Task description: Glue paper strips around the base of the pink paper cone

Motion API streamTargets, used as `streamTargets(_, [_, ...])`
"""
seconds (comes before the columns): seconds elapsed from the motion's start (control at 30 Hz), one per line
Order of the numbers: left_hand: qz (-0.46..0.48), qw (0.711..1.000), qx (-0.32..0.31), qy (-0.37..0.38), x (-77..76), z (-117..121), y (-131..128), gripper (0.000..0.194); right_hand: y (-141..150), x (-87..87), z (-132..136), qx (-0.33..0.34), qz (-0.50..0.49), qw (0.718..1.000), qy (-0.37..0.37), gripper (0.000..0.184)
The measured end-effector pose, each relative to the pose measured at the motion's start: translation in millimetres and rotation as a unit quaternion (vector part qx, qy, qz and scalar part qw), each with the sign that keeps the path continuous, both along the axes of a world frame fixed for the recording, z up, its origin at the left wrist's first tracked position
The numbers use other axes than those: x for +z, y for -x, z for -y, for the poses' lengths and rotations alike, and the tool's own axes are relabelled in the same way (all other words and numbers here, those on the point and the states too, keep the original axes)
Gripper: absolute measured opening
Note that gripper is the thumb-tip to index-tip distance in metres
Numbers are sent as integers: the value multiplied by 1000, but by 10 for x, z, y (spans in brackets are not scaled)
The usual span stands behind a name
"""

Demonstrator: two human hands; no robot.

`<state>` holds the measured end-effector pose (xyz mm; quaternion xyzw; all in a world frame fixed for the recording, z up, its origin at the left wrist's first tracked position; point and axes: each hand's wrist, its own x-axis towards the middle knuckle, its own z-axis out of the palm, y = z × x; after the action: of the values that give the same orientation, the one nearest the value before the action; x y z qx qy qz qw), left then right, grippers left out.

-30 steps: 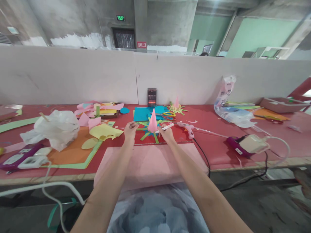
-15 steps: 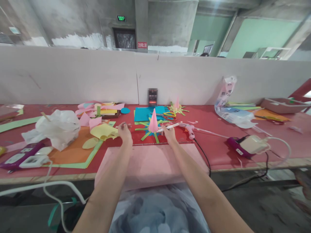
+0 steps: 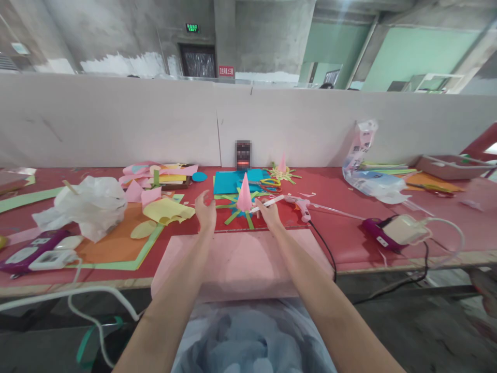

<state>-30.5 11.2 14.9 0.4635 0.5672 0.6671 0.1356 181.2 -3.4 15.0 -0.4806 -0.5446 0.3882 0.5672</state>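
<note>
A pleated pink paper cone (image 3: 244, 194) stands upright at the middle of a flower-like paper piece with green strips (image 3: 250, 221) and a blue base. To its left my left hand (image 3: 205, 212) is open, thumb and fingers apart, holding nothing. On the right, my right hand (image 3: 268, 213) has its fingers around a thin white stick (image 3: 277, 200), whose near end points at the cone's base; its exact kind is unclear. A pink glue gun (image 3: 303, 208) lies just beyond that hand. Behind the cone are blue paper (image 3: 225, 182) and yellow-handled scissors (image 3: 271, 182).
A second paper flower with a pink cone (image 3: 283, 167) sits farther back. Yellow paper (image 3: 169, 210), orange sheets (image 3: 112, 248) and a crumpled white bag (image 3: 91, 204) lie left. Purple power strips (image 3: 378, 235) with cords, a plastic bag (image 3: 373, 181) and a tray (image 3: 454, 168) are right.
My left hand has opened, its fingers spreading, and moved slightly right toward the cone. My right hand's fingers have reached slightly closer to the cone. The paper flower stays in place.
</note>
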Motion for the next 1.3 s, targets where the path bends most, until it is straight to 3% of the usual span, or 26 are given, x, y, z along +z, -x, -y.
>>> streamTargets(0.2, [-115,986,-111,38,0,89,-189,29,15,0,9,4,95,995,-3,25])
streamTargets(0.37, [-208,957,-145,143,-65,106,-211,28,12,-15,-6,3,104,995,-2,23])
streamTargets(0.6, [-277,935,-145,167,-93,90,-203,30,6,-10,1,3,130,991,15,22])
streamTargets(0.8, [-253,945,-149,146,-132,62,-194,30,13,17,20,-6,107,994,9,21])
streamTargets(1.0, [-139,974,-150,102,-163,50,-198,20,32,52,50,-24,136,990,15,22])
streamTargets(1.3, [-170,977,-71,105,0,117,-185,24,18,41,44,-9,114,993,14,24])
